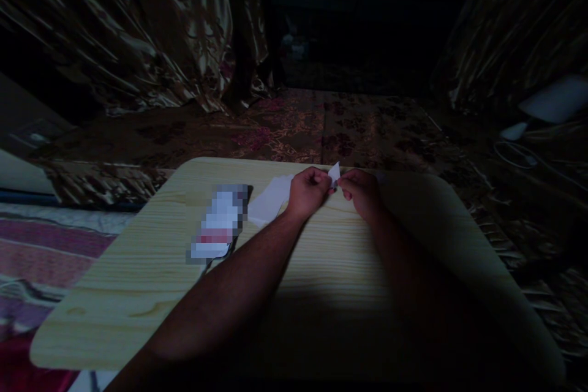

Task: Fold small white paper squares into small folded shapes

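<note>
Both of my hands are close together over the far side of a pale wooden table (pixel 184 306). Between them a small white piece of paper (pixel 335 171) sticks up to a pointed corner. My left hand (pixel 311 191) is closed, pinching the paper's left side. My right hand (pixel 361 190) pinches it from the right with curled fingers. Under and left of my left wrist lie white paper sheets (pixel 270 199), partly covered by the hand. The dim light hides the finer detail of the paper at my fingertips.
A phone (pixel 218 223) with a blurred-out screen lies left of the sheets. Behind the table is a patterned cloth surface (pixel 294 122), with shiny curtains (pixel 197 24) beyond. A white lamp (pixel 555 100) and its cable are at the right. Striped bedding (pixel 50 245) lies at the left.
</note>
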`<state>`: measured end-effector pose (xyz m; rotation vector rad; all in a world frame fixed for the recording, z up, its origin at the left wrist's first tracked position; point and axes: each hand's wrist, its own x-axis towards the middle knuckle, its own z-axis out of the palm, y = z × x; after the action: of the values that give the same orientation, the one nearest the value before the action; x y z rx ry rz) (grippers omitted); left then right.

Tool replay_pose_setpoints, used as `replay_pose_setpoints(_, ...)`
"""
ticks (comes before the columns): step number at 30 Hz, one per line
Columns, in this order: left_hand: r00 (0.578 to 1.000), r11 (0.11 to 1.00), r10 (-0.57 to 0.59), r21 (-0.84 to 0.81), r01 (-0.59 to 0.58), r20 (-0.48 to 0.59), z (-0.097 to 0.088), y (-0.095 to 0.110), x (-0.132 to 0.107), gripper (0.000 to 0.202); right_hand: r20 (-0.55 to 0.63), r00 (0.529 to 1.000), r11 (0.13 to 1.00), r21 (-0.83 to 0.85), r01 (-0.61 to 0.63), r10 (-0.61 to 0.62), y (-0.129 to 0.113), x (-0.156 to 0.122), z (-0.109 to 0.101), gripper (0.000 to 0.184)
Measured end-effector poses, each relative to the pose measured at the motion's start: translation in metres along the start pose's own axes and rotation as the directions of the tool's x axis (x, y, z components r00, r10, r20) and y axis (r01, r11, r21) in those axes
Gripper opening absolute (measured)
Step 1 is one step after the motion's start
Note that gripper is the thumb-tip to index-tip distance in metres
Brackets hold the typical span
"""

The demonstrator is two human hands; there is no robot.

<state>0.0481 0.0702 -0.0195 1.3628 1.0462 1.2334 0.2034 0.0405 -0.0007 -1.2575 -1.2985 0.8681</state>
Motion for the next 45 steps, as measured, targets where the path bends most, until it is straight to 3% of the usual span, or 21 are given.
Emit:
replay_pose_setpoints(4, 0.999, 0.997, -0.037, -0.064, 0.039, 0.023, 0.001, 0.000, 0.000, 0.023, -0.026, 0.998, 0.996, 0.064, -0.058, 0.059, 0.010, 0.003, 0.002, 0.017)
replay_pose_setpoints(10, 0.999, 0.995, -0.031, -0.094, 0.033, 0.021, 0.002, 0.003, -0.001, 0.021, 0.004, 0.999, 0.998, 0.045, -0.042, 0.042, 0.013, 0.003, 0.004, 0.015)
replay_pose_setpoints(33, 0.995, 0.974, -0.092, -0.204, 0.097, 0.032, 0.000, 0.009, 0.001, 0.024, -0.009, 1.000, 0.988, -0.156, -0.002, 0.000, 0.008, 0.001, 0.005, 0.013)
replay_pose_setpoints(45, 0.995, 0.958, -0.099, -0.267, 0.103, 0.027, -0.001, 0.009, 0.003, 0.032, 0.050, 0.999, 0.997, -0.080, 0.001, 0.003, 0.007, 0.001, 0.004, 0.018)
